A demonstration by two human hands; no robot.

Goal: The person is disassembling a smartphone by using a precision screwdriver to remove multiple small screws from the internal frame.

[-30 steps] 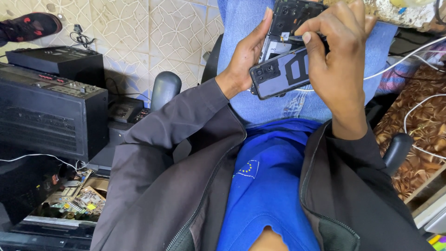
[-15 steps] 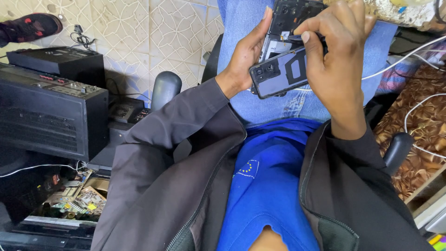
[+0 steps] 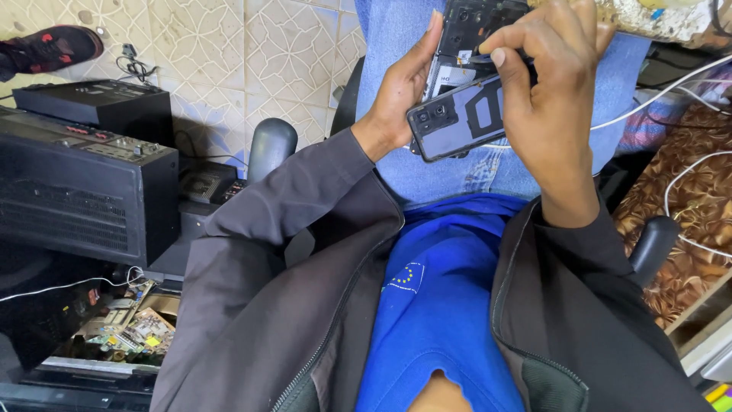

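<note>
Black audio units (image 3: 84, 191) stand on the tiled floor; a box of circuit boards (image 3: 130, 328) sits below them. Over the lap, the left hand (image 3: 400, 99) clasps an opened phone (image 3: 473, 30). The right hand (image 3: 545, 99) pinches its detached back cover (image 3: 457, 118). Judged: cover off, internals pending.

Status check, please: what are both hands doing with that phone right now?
Left hand cradles the opened phone. Right hand grips its dark back cover, partly lifted off. Nothing blocking; white cable lies alongside.
</note>
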